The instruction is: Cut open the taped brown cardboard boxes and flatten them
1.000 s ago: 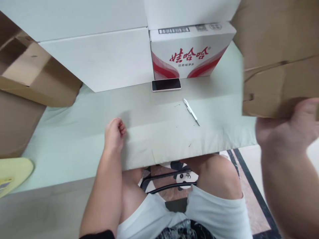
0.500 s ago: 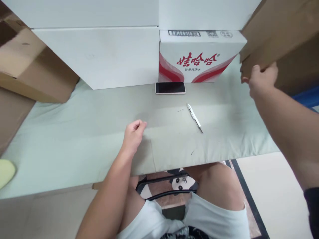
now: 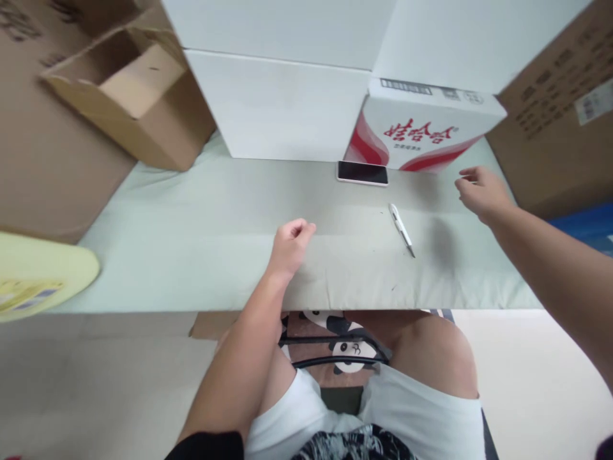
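Observation:
My left hand point(image 3: 293, 243) is held in a loose fist over the middle of the cloth-covered table, thumb against the curled fingers, with nothing visible in it. On the right, my right hand point(image 3: 483, 193) hovers above the cloth with its fingers half bent and a gap between thumb and forefinger; it holds nothing. Between the hands, a white pen point(image 3: 401, 230) with a dark tip lies at a slant. Farther back, a phone point(image 3: 363, 173) with a dark screen lies in front of a white and red carton point(image 3: 421, 137) with Chinese lettering.
White boxes point(image 3: 282, 108) stand along the back. An open cardboard box point(image 3: 167, 121) is at the left rear, and a large cardboard box point(image 3: 550, 115) borders the right. At the left front is a pale yellow bottle-like container point(image 3: 48, 271). The green cloth point(image 3: 191, 255) covers the table.
My right hand has come away from the cardboard box on the right and moved over the cloth. The view has turned left, showing more of the yellow container. My left hand stays closed.

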The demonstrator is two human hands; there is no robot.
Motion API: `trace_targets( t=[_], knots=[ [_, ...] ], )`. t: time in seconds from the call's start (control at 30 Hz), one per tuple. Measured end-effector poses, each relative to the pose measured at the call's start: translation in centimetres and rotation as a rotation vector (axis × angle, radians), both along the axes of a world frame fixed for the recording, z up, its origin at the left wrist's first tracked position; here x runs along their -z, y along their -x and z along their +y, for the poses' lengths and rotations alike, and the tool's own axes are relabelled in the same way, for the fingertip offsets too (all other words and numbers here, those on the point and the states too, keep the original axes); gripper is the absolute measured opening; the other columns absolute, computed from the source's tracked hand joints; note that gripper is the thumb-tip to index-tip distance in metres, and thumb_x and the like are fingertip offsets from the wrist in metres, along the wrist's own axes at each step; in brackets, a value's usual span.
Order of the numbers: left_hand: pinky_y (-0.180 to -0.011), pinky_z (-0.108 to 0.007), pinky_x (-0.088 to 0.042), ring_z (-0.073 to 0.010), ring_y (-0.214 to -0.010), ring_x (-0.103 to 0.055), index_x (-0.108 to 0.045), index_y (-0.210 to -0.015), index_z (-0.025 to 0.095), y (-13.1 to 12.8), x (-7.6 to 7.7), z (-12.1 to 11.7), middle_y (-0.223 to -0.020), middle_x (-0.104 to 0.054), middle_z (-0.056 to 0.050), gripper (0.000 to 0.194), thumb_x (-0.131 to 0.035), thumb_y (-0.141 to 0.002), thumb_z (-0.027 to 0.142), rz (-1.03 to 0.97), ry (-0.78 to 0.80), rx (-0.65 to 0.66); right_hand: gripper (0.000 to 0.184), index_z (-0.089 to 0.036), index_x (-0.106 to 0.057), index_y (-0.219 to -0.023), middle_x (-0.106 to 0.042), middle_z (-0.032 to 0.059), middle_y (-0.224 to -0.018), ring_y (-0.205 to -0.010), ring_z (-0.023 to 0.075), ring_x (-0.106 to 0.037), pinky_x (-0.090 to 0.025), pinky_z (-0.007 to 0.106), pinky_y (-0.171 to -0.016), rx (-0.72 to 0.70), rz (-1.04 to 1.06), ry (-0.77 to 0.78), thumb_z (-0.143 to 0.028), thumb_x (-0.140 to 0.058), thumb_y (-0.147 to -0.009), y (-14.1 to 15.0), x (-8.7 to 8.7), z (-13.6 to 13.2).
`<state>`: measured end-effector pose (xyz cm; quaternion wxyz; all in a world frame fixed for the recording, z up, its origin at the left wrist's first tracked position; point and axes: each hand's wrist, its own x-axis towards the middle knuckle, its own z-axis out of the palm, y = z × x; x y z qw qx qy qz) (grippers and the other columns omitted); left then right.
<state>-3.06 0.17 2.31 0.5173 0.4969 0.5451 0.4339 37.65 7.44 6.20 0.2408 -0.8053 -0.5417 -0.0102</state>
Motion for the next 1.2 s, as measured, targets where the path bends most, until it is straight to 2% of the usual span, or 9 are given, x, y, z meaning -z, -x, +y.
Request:
trace_targets(
  t=[0.13,0.23,0.43,0.6,0.77,0.87,0.97,1.1,1.2],
  knots=[
    [-0.056,-0.029,-0.021,-0.011,-0.058,-0.023,-0.024,-0.059,0.022,1.3,0.0,-0.1,-0.06,-0.021,0.005,0.042,-0.056,-0.085,0.033,0.024,-0.006,-0.038,0.02,-0.026,-0.054,-0.073,-0.06,0.0054,-0.069,-0.064,0.0184,-0.053,-0.046,0.046,-0.076,-0.039,0.071,0.035,-0.009,-0.064,-0.076,8.1,-3.7,0.3],
    [-0.057,-0.031,-0.019,-0.0116,-0.057,-0.022,-0.023,-0.058,0.023,2.1,-0.3,0.4,-0.059,-0.019,0.005,0.042,-0.052,-0.088,0.027,0.067,0.022,-0.04,0.023,-0.027,-0.053,-0.071,-0.065,0.0085,-0.079,-0.074,0.0215,-0.058,-0.048,0.048,-0.084,-0.199,0.079,0.007,-0.006,-0.061,-0.076,15.0,-5.2,0.9],
    [-0.061,-0.035,-0.021,-0.0147,-0.055,-0.022,-0.034,-0.048,0.022,2.5,-1.0,0.8,-0.051,-0.028,0.004,0.043,-0.063,-0.081,0.024,0.205,0.074,0.129,0.014,-0.025,-0.062,-0.088,-0.072,0.0095,-0.103,-0.083,0.022,-0.066,-0.055,0.043,-0.087,-0.697,0.08,0.068,-0.013,-0.059,-0.082,30.3,-5.0,4.1],
    [-0.061,-0.037,-0.024,-0.0175,-0.054,-0.028,-0.033,-0.052,0.024,3.3,-1.2,0.9,-0.05,-0.036,0.001,0.041,-0.059,-0.084,0.028,0.244,0.132,0.217,0.035,-0.024,-0.062,-0.116,-0.067,0.009,-0.132,-0.125,0.0282,-0.064,-0.053,0.046,-0.111,-1.134,-0.043,0.03,-0.01,-0.058,-0.084,45.5,-5.0,8.8],
    [-0.061,-0.039,-0.019,-0.017,-0.058,-0.02,-0.019,-0.058,0.023,5.5,-2.3,0.7,-0.054,-0.024,0.002,0.046,-0.056,-0.086,0.024,0.215,0.179,0.166,0.036,-0.021,-0.055,-0.122,-0.054,0.0066,-0.152,-0.155,0.0322,-0.038,-0.035,0.059,-0.126,-1.153,0.077,-0.116,-0.024,-0.067,-0.088,55.5,-5.3,12.8],
    [-0.06,-0.039,-0.021,-0.0161,-0.059,-0.023,-0.025,-0.057,0.023,6.9,-2.7,0.6,-0.054,-0.029,0.002,0.045,-0.057,-0.087,0.028,0.168,0.179,0.102,0.007,-0.02,-0.06,-0.097,-0.063,0.0047,-0.14,-0.158,0.0353,-0.033,-0.025,0.066,-0.127,-1.16,-0.009,-0.07,-0.021,-0.064,-0.091,56.7,-4.6,13.5],
    [-0.06,-0.037,-0.026,-0.0143,-0.059,-0.026,-0.028,-0.057,0.022,8.2,-2.8,0.1,-0.056,-0.029,0.003,0.044,-0.057,-0.088,0.034,0.085,0.086,-0.073,0.01,-0.022,-0.056,-0.086,-0.068,0.0053,-0.121,-0.15,0.0309,-0.043,-0.03,0.063,-0.125,-1.161,-0.079,-0.099,-0.015,-0.059,-0.092,54.9,-4.0,12.4],
    [-0.055,-0.034,-0.028,-0.0121,-0.056,-0.025,-0.022,-0.062,0.024,9.9,-3.8,-1.8,-0.057,-0.024,0.004,0.046,-0.049,-0.094,0.044,-0.089,-0.167,-0.436,0.019,-0.024,-0.047,-0.081,-0.067,0.0074,-0.114,-0.128,0.0274,-0.057,-0.036,0.056,-0.119,-1.126,-0.153,-0.142,-0.031,-0.055,-0.097,48.3,-4.2,7.7],
    [-0.053,-0.033,-0.029,-0.0122,-0.053,-0.026,-0.019,-0.064,0.023,11.6,-5.3,-3.5,-0.057,-0.023,0.003,0.048,-0.048,-0.098,0.042,-0.031,-0.345,-0.732,0.024,-0.026,-0.045,-0.077,-0.068,0.011,-0.108,-0.122,0.0324,-0.062,-0.043,0.057,-0.107,-1.1,-0.215,-0.15,-0.039,-0.05,-0.097,40.9,-5.1,2.0]
  ],
)
